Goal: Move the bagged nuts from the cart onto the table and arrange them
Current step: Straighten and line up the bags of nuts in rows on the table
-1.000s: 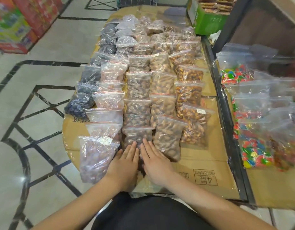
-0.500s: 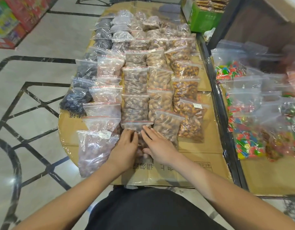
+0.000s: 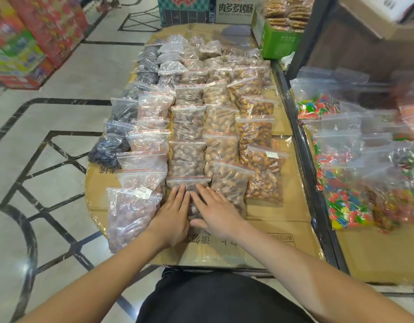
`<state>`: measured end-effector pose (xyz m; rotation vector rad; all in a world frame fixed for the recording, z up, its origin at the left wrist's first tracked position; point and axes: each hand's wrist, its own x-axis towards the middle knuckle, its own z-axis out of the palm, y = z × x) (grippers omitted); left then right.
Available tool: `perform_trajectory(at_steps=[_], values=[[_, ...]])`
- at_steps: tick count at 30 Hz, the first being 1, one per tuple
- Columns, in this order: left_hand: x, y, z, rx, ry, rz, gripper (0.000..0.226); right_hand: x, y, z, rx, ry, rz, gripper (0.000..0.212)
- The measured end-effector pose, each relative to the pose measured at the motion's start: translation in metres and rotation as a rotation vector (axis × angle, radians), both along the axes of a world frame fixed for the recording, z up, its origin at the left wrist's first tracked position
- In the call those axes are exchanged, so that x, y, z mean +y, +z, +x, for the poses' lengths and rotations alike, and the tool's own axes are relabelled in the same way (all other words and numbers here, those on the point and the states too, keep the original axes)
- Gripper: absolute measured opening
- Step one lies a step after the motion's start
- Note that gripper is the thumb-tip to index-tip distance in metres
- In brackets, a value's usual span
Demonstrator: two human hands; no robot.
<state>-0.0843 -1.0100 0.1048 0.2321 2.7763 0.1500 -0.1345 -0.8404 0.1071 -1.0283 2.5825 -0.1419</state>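
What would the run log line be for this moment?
step: arranging | left hand: flat on front bag | right hand: flat on same bag | table: rows of bagged nuts

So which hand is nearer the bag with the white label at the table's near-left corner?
Left. The left hand lies right beside the labelled bag; the right hand lies farther off, beyond the left.

Brown nut bags (image 3: 221, 127) with red zip strips; near-black bags (image 3: 108, 150) at nine o'clock; multicoloured candy bags (image 3: 348, 206) at three; tan cardboard surface (image 3: 283, 220).
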Motion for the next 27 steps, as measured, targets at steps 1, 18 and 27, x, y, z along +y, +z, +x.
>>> perform_trajectory(at_steps=[1,18,27], values=[[0.003,0.001,-0.001,-0.021,-0.002,-0.065,0.072,-0.001,0.0,0.004,0.009,0.006,0.015,0.081],[0.011,0.06,-0.057,-0.219,-0.033,-0.046,0.048,-0.004,0.023,-0.02,0.002,-0.04,-0.087,0.069],[-0.038,0.034,-0.166,-0.082,-0.068,-0.221,0.075,-0.032,0.012,-0.036,-0.131,-0.084,0.243,0.091]])
